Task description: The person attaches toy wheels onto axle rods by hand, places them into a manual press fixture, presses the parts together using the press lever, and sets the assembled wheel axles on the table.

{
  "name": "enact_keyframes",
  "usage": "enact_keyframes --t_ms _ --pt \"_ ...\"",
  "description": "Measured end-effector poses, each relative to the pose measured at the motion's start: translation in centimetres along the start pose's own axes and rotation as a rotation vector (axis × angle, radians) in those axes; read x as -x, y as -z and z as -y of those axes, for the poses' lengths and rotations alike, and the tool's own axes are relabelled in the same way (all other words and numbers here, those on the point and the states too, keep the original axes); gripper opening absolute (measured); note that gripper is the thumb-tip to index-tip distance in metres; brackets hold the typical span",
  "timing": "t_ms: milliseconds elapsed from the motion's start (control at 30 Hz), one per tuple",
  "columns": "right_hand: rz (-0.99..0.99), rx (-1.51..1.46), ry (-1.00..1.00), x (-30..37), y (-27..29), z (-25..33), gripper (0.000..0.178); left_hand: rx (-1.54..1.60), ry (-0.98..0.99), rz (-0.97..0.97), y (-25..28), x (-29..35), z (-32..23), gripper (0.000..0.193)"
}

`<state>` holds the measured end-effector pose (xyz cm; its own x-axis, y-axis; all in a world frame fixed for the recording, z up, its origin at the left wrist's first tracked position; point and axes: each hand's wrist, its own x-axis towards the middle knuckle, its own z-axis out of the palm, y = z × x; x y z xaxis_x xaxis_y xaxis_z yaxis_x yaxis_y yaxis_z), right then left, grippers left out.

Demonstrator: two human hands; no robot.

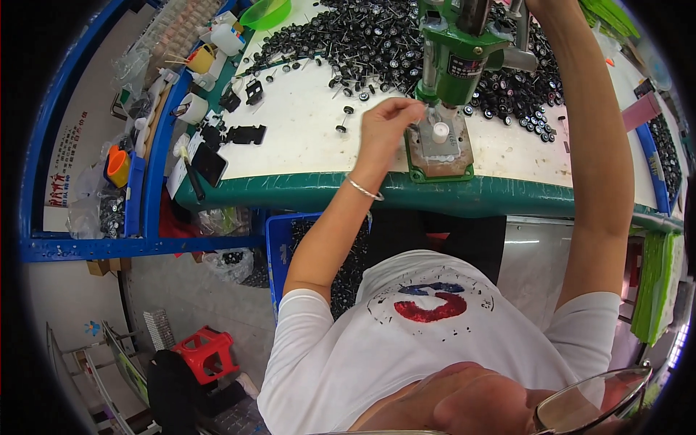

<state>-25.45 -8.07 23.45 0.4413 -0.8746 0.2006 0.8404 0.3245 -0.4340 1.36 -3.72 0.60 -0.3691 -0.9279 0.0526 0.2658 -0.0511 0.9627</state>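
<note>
My left hand (391,123) reaches to the green bench press (464,54), thumb and fingertips pinched together beside its head. Whatever they pinch is too small to make out. Just right of the fingertips, a small white round fixture (439,132) stands on the metal base plate (444,163). My right hand (547,6) is raised at the top edge, close to the press's lever side; its fingers are cut off from view. A pair of black wheels on an axle (345,119) lies on the white tabletop, left of my left hand.
Heaps of black wheels (377,43) cover the table's far side. At the left lie a phone (209,166), a flat black plastic part (246,135), and a white cup (193,108). A green bowl (267,13) stands far left. Below the table edge is a blue crate (278,250).
</note>
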Motion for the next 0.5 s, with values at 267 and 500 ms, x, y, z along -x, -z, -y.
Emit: enact_keyframes --t_ms 267,500 --pt "-0.66 1.161 0.769 6.9 5.6 -5.2 0.034 -1.161 -0.308 -0.178 5.0 0.0 0.4 0.007" --pt "-0.979 1.694 0.368 19.2 15.0 -9.7 0.024 -1.333 -0.824 -0.14 6.1 -1.6 1.4 0.02"
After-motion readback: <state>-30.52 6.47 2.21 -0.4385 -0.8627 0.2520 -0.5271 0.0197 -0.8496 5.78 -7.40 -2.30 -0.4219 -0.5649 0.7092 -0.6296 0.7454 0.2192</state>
